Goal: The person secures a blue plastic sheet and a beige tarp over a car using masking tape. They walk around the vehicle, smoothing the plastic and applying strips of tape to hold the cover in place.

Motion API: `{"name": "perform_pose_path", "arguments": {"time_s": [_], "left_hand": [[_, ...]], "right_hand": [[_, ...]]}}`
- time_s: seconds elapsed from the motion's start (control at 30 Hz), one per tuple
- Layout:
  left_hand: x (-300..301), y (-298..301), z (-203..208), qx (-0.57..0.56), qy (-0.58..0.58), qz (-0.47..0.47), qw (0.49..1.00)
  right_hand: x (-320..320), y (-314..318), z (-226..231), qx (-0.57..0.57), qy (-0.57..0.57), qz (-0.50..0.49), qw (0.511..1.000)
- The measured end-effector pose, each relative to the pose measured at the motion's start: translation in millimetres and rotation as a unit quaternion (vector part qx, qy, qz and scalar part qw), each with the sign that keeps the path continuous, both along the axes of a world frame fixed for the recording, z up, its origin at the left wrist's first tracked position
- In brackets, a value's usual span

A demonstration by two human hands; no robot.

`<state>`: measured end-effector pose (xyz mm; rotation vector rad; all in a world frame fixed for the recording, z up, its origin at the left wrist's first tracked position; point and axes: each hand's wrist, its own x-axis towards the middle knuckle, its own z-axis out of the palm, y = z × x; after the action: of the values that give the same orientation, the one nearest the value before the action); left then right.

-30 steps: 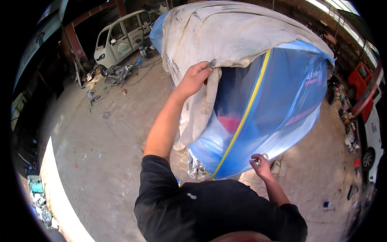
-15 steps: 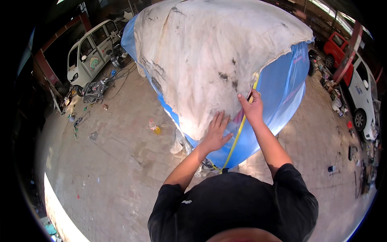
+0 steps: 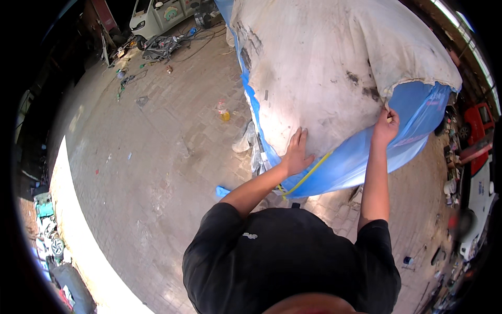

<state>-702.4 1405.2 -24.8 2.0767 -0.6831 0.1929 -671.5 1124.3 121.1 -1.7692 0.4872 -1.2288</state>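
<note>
A stained white cloth cover drapes over a large bulky shape, with a blue plastic sheet showing under its right and lower edges. My left hand lies flat on the lower part of the cloth, fingers stretched out. At the cloth's right edge my right hand is closed, pinching the hem between thumb and fingers. A yellow strap runs over the blue sheet near my left hand, and its upper part is hidden beneath the cloth. What stands under the covers cannot be seen.
A bottle with yellow liquid stands on the paved floor to the left. Metal parts and cables lie near a white vehicle. On the right are a red vehicle, a white car and scattered clutter. A blue scrap lies near my left elbow.
My right hand has moved right with the cloth's edge, which now covers more of the blue sheet and yellow strap. My left hand stays flat on the cloth. The view has turned left.
</note>
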Motion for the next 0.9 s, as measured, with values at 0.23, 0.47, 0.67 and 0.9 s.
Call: {"name": "perform_pose_path", "arguments": {"time_s": [0.23, 0.47, 0.67, 0.9], "left_hand": [[-81, 13, -59, 0.064, 0.103, 0.033, 0.992], [-202, 161, -229, 0.282, 0.458, -0.041, 0.842], [-225, 308, -273, 0.314, 0.536, 0.136, 0.772], [-185, 405, -304, 0.107, 0.527, 0.269, 0.799]], "right_hand": [[-65, 54, -15, -0.06, -0.049, 0.107, 0.991], [-171, 90, -155, -0.066, 0.182, 0.247, 0.949], [-282, 107, -312, -0.101, 0.47, 0.322, 0.816], [-309, 127, -426, -0.112, 0.78, 0.371, 0.491]]}}
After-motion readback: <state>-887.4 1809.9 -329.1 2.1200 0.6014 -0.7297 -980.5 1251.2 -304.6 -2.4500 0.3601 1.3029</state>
